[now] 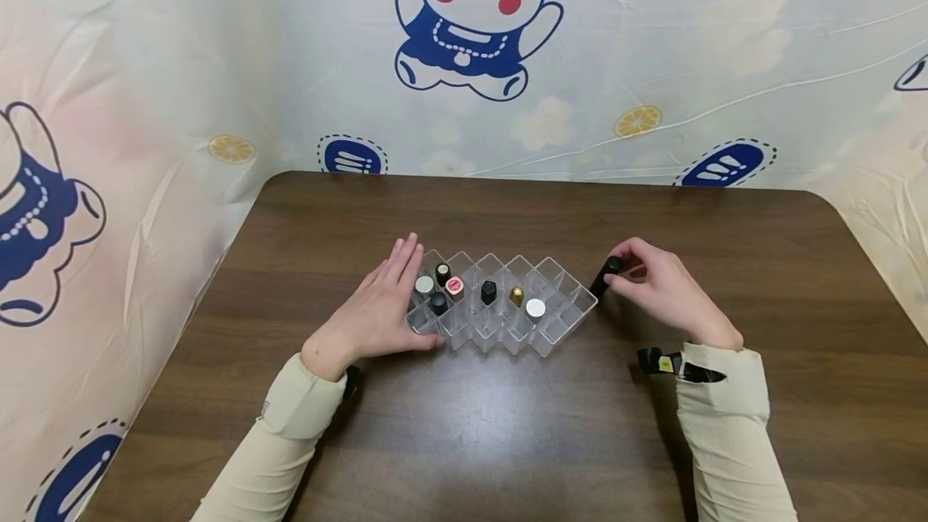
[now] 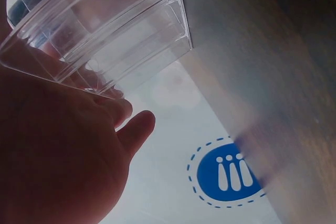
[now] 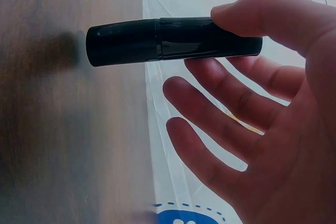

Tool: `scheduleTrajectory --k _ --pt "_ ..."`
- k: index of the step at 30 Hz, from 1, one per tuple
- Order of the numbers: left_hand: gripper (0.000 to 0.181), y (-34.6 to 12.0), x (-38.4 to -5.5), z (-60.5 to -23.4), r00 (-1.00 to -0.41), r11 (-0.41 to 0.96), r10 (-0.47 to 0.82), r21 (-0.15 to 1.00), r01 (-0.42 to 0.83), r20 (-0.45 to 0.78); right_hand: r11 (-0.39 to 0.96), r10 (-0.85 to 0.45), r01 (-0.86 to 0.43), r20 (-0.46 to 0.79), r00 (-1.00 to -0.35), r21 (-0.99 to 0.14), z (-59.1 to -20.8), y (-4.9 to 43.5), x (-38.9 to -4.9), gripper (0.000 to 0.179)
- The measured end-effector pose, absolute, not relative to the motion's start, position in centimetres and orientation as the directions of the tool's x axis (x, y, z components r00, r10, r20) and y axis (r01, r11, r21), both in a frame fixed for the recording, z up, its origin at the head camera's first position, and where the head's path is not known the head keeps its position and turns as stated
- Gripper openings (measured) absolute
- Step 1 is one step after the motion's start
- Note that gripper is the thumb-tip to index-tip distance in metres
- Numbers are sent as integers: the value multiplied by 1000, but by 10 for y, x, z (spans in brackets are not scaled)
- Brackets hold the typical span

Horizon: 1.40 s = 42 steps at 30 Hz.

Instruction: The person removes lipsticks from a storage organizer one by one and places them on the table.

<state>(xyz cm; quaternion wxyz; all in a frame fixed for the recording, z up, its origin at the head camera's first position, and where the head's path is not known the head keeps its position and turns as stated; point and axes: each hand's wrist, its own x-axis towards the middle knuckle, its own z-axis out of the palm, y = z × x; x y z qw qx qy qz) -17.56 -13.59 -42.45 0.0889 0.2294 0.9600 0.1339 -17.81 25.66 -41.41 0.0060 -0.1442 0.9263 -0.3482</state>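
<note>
A clear plastic lipstick organizer (image 1: 569, 322) with slanted compartments stands mid-table. Against its left end rests my left hand (image 1: 380, 308), fingers straight along the side and thumb at the front edge. In the left wrist view its wall (image 2: 136, 45) rises over that hand. My right hand (image 1: 663, 284) pinches a black lipstick tube (image 3: 126, 43) between thumb and fingers, the other fingers loosely spread. The tube leans beside the organizer's right corner, its lower end down near the table. Several tubes sit in the organizer, among them a white-capped one (image 1: 535, 309) and a gold-topped one (image 1: 516, 296).
The brown wooden table (image 1: 507, 441) carries the organizer near its middle. A printed cloth (image 1: 290, 63) with cartoon figures hangs behind the table and along its sides. A black strap (image 1: 670, 362) sits at the right sleeve cuff.
</note>
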Motion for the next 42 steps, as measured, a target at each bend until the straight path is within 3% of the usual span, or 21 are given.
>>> scheduleTrajectory --k 42 --pt "127 -136 -176 -426 -878 858 466 301 416 -113 725 -280 -248 54 -958 -642 -417 253 -181 24"
